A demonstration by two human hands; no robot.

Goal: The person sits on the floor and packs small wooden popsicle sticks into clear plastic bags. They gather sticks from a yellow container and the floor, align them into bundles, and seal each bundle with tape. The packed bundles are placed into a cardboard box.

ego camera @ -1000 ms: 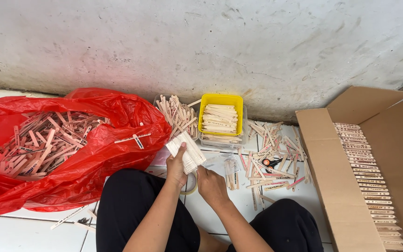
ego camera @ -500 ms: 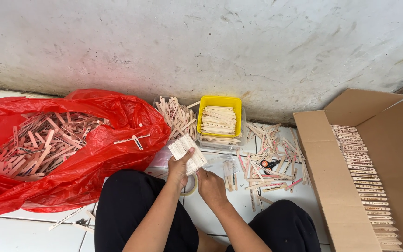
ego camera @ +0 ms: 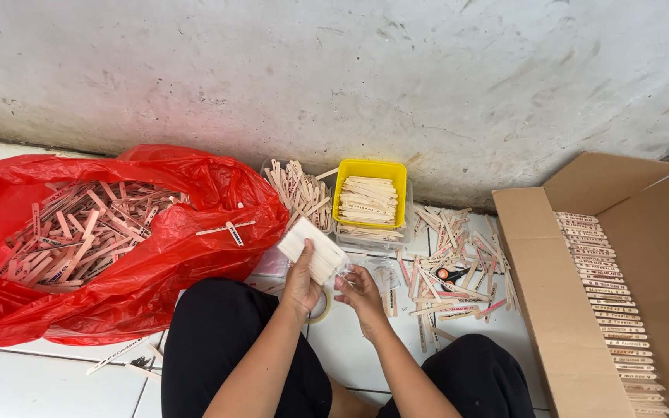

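In the head view, a flat bundle of pale wooden ice-cream sticks (ego camera: 313, 251) is clasped in the left hand (ego camera: 301, 283), with the thumb laid across its top; the bundle is held tilted above the person's lap, just in front of the yellow rectangular plastic tub (ego camera: 371, 172). The right hand (ego camera: 359, 292) is brought up against the lower right corner of the bundle, its fingertips pinched on what appears to be a strip of clear tape there. A roll of clear tape (ego camera: 321, 307) is seen on the white tiled floor (ego camera: 56, 383) just under the left wrist. The tub is filled with stacked sticks. To the left, a crumpled red plastic bag (ego camera: 156, 263) is spread open, with loose sticks heaped inside. To the right of the tub, more loose sticks (ego camera: 458, 263) are scattered on the floor. At the far right, an open brown cardboard box (ego camera: 551, 302) is stood, with a neat row of sticks along its inside.
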